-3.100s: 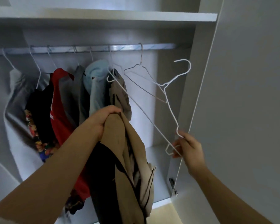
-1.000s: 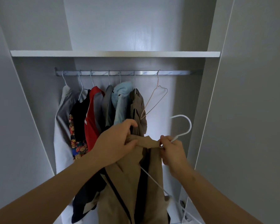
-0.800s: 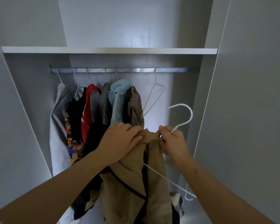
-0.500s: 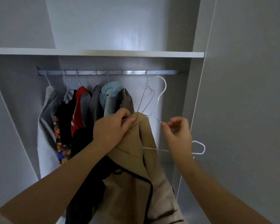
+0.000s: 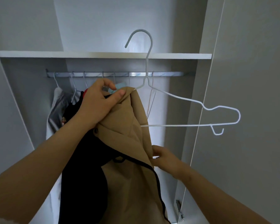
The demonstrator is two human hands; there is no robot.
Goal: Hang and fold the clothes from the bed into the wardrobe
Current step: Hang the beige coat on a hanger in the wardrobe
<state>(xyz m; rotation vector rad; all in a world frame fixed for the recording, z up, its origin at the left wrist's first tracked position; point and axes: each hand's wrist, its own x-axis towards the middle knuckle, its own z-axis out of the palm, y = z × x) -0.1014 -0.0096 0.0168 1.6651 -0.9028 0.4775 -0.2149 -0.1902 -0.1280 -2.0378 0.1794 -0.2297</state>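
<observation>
Left hand (image 5: 100,102) pinches the jacket (image 5: 128,126) at its shoulder over the hanger (image 5: 146,67), below the rail (image 5: 165,73); right hand (image 5: 165,157) grips its front edge. I judge it soft and limp: hold the collar.

A tan jacket (image 5: 129,143) edged in dark piping with a black lining hangs mid-frame on a white wire hanger (image 5: 191,101), before a silver rail (image 5: 165,73) and pale grey wardrobe (image 5: 249,78).

The white hanger's (image 5: 184,125) left arm is hidden inside the tan garment (image 5: 129,143), whose hem runs off the bottom edge. The left hand (image 5: 97,104) and that garment cover most of the clothes (image 5: 55,110) on the rail (image 5: 168,73). Some of the right hand's (image 5: 166,159) fingers lie behind the cloth.
</observation>
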